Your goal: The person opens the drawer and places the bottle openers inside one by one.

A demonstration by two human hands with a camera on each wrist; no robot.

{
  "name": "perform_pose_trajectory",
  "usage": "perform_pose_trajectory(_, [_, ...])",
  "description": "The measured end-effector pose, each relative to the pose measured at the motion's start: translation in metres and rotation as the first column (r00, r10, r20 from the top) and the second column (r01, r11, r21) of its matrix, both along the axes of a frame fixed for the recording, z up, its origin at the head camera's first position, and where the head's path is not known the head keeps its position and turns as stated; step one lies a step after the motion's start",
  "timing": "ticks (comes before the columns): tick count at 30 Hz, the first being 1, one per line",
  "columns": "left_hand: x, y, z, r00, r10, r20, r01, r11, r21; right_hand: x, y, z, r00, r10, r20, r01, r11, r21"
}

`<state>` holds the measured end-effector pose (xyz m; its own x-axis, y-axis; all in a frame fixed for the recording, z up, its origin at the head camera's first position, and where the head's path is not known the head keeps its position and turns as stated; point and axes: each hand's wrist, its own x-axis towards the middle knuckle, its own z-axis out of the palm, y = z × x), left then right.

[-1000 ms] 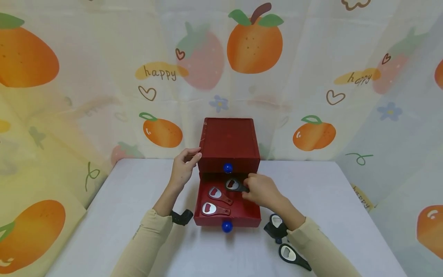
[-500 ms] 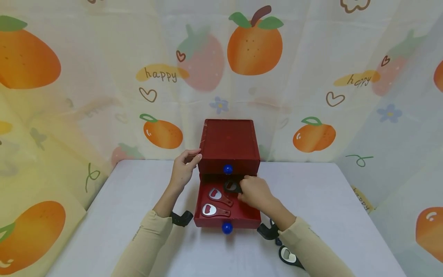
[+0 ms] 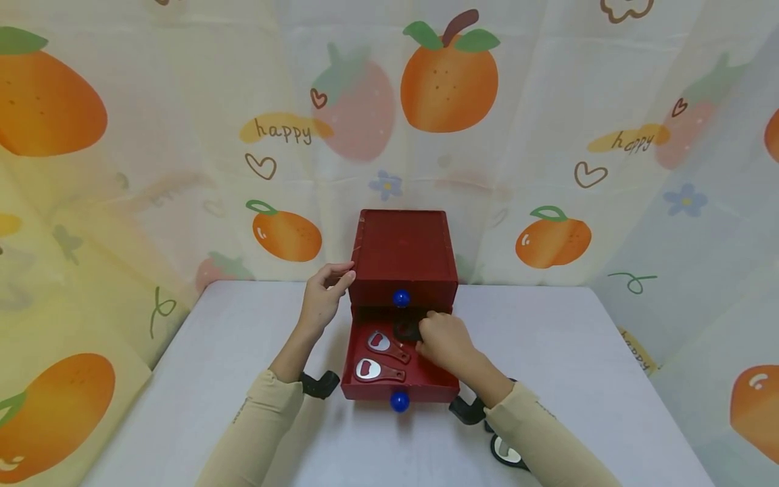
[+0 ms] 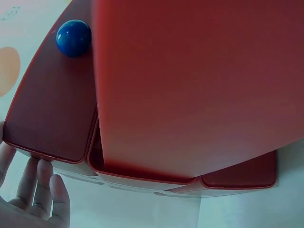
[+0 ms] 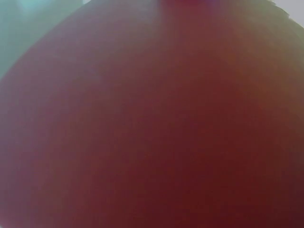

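A red drawer box stands at the back of the table, its lower drawer pulled out. My left hand touches the box's left side with extended fingers, seen also beside the box edge in the left wrist view. In the drawer lie two bottle openers with red handles, an upper one and a lower one. My right hand reaches into the drawer's back right and pinches a black bottle opener, its handle hidden by the fingers. A blurred red surface fills most of the right wrist view.
Another black bottle opener lies on the white table, partly behind the right sleeve. Blue knobs stick out from the upper drawer and the lower one. A fruit-printed curtain hangs behind the table.
My right hand has moved left and deeper into the drawer with the black bottle opener, which now sits lower and in shadow. The left hand stays at the box's side.
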<state>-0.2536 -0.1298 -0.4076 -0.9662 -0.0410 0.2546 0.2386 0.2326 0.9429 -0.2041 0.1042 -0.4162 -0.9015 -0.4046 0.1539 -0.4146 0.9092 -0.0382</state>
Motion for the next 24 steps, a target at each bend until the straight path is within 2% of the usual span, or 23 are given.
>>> perform_pose_trajectory(9, [0.000,0.000,0.000,1.000,-0.006,0.006,0.006,1.000,0.005,0.002,0.003,-0.001,1.000,-0.012,-0.009,0.011,0.999,-0.052])
perform_pose_trajectory(16, [-0.001,0.000,0.000,0.999,-0.001,0.043,0.002,1.000,-0.006,0.008,0.013,0.007,0.997,-0.033,0.074,0.045,0.985,-0.167])
perform_pose_trajectory(24, [-0.001,0.000,0.000,0.999,-0.005,0.038,0.005,1.000,0.001,0.014,0.027,0.013,0.992,-0.046,0.119,0.077,0.959,-0.272])
